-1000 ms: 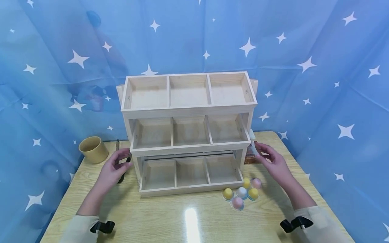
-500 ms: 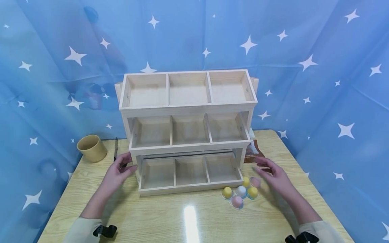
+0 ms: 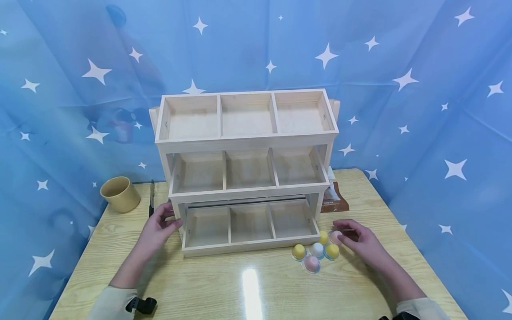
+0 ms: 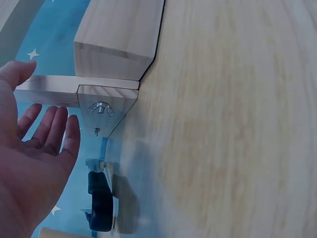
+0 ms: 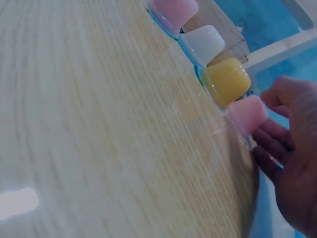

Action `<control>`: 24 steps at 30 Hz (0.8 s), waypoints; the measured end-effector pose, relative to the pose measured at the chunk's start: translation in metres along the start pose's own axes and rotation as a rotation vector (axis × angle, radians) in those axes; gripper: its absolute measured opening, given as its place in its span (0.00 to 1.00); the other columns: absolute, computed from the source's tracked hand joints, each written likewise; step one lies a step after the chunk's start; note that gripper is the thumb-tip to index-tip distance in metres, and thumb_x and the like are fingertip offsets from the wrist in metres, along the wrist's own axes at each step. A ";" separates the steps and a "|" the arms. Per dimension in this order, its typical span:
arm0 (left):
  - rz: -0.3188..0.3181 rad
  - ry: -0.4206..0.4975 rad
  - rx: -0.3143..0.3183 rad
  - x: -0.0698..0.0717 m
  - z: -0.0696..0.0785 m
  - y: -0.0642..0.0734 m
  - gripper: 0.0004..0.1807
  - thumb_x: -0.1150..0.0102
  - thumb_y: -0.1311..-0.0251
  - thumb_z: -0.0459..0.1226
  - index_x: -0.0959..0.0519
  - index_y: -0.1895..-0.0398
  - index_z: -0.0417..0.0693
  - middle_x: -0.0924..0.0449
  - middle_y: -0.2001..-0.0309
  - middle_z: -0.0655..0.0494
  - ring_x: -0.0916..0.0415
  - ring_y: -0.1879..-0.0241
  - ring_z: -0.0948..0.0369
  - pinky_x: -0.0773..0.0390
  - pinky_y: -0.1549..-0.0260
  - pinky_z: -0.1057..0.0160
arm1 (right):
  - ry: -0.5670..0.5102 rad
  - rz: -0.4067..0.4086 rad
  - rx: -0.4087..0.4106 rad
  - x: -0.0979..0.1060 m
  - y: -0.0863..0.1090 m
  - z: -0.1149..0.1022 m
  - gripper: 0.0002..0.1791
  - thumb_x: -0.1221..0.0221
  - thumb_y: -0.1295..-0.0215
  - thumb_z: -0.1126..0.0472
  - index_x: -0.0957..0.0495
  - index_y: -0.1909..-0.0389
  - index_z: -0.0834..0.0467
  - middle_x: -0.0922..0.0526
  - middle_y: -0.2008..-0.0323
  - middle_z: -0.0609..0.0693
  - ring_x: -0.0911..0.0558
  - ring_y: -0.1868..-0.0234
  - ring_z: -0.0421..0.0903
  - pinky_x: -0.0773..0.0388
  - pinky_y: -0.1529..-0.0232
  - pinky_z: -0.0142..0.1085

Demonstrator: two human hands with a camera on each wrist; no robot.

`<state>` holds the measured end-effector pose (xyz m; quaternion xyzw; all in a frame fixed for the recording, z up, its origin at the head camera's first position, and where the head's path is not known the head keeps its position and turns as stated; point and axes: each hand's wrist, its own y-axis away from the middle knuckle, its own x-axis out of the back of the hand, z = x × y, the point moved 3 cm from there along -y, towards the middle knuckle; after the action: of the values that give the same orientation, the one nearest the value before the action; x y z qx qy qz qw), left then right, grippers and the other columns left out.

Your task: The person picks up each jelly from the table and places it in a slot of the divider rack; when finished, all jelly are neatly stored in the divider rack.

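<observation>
A three-tier pale wooden rack (image 3: 252, 191) stands mid-table, each tray split into three compartments. At its lower left side is my left hand (image 3: 158, 226), the thumb at the post and the fingers partly hidden behind it; in the left wrist view these fingers are loosely bent by a wooden bar (image 4: 54, 89). Several small jelly cups in yellow, white and pink sit flange-down by the rack's front right corner. My right hand (image 3: 362, 242) is at the rearmost pink jelly cup (image 5: 249, 114), its thumb and fingertips spread right at the cup's side.
A tan cup (image 3: 120, 195) stands at the back left. Between it and the rack lies a thin black-handled tool (image 3: 151, 200). A brown packet (image 3: 335, 200) lies behind the rack's right side. A star-printed blue curtain (image 3: 420, 124) surrounds the table.
My right hand has moved from the brown packet toward me, down to the pink jelly cup. My left hand has shifted slightly right, closer against the rack's post.
</observation>
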<state>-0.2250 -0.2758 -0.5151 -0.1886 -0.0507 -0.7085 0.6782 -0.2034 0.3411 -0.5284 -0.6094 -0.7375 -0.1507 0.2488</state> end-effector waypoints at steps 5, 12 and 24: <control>0.015 -0.023 0.028 -0.001 0.001 0.000 0.30 0.32 0.25 0.31 0.30 0.24 0.35 0.22 0.34 0.36 0.24 0.41 0.66 0.21 0.45 0.72 | -0.015 -0.017 0.004 -0.001 0.001 0.004 0.22 0.34 0.20 0.65 0.22 0.31 0.66 0.14 0.39 0.62 0.16 0.44 0.39 0.20 0.45 0.28; 0.021 -0.004 0.047 -0.002 0.004 0.000 0.29 0.32 0.24 0.31 0.29 0.24 0.36 0.22 0.34 0.38 0.24 0.40 0.65 0.21 0.45 0.74 | 0.011 -0.034 -0.025 0.000 0.000 0.009 0.20 0.32 0.21 0.60 0.19 0.34 0.61 0.13 0.40 0.57 0.17 0.42 0.39 0.20 0.44 0.28; 0.070 -0.028 0.025 -0.006 0.001 0.000 0.27 0.32 0.27 0.28 0.26 0.28 0.34 0.19 0.39 0.36 0.22 0.44 0.68 0.18 0.48 0.72 | 0.114 0.042 0.042 -0.002 0.002 0.012 0.18 0.28 0.26 0.65 0.15 0.38 0.58 0.11 0.43 0.52 0.17 0.44 0.38 0.20 0.45 0.28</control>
<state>-0.2251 -0.2704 -0.5163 -0.1916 -0.0625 -0.6810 0.7040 -0.2036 0.3457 -0.5396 -0.6099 -0.7121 -0.1643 0.3064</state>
